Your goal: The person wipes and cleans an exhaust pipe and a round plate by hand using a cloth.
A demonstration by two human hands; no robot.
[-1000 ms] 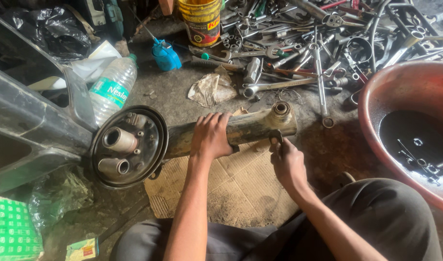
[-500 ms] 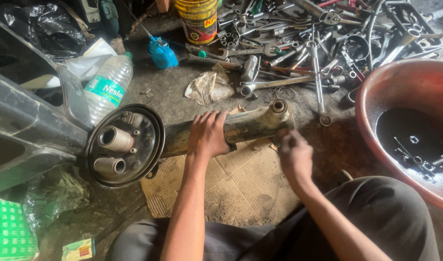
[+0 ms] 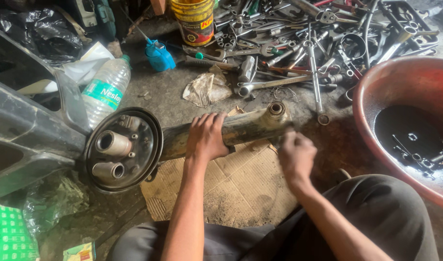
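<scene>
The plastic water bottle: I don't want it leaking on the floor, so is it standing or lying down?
Lying down. The plastic water bottle rests on its side, green cap on, pointing away toward the tools.
</scene>
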